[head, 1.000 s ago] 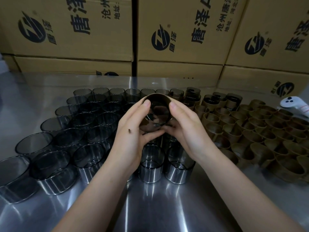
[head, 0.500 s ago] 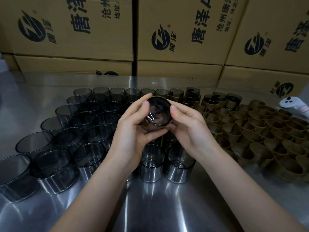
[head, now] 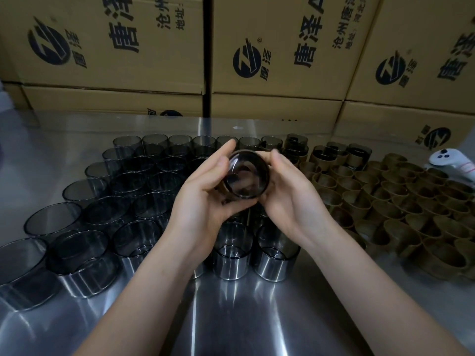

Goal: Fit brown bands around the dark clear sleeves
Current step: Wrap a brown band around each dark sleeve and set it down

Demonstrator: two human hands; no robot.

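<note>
I hold one dark clear sleeve [head: 245, 177] up over the table, its open end turned toward me. My left hand [head: 203, 199] cups its left side and my right hand [head: 290, 194] grips its right side. A brown band shows only as a thin dark-brown rim around it, mostly hidden by my fingers. Several bare dark sleeves [head: 133, 186] stand in rows to the left and below my hands. Several loose brown bands [head: 401, 206] lie packed together on the right.
Cardboard boxes [head: 277, 47] form a wall along the table's far edge. A few banded sleeves [head: 357, 156] stand at the back right. A white controller [head: 452, 163] lies at the far right. The steel table [head: 231, 317] is bare between my forearms.
The sleeve has been turned and tilted in my hands, so its opening faces me more squarely. Both hands have shifted slightly around it and stay in the same place over the table.
</note>
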